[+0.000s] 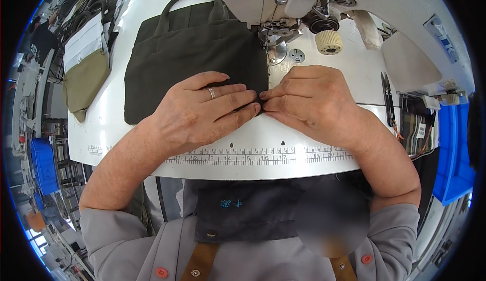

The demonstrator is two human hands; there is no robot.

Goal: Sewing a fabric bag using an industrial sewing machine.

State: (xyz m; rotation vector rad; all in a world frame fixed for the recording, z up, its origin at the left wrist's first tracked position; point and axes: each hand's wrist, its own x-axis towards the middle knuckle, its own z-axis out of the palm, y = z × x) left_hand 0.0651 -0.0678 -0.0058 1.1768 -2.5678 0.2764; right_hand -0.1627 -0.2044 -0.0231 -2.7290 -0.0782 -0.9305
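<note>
A dark green fabric bag (195,48) with a looped handle lies flat on the white sewing table, its right edge reaching the sewing machine's needle area (271,38). My left hand (197,106), with a ring on one finger, rests on the bag's lower right part, fingers stretched toward the corner. My right hand (314,99) pinches that same corner between thumb and fingers. The fingertips of both hands nearly meet there. Part of the bag's lower edge is hidden under my left hand and forearm.
The sewing machine (430,43) fills the upper right, with a cream knob (329,42). Black scissors (388,99) lie right of it, near striped fabric (416,126). Olive and white pieces (87,73) lie at the left. A printed ruler (228,157) lines the front edge; a blue bin (452,149) stands right.
</note>
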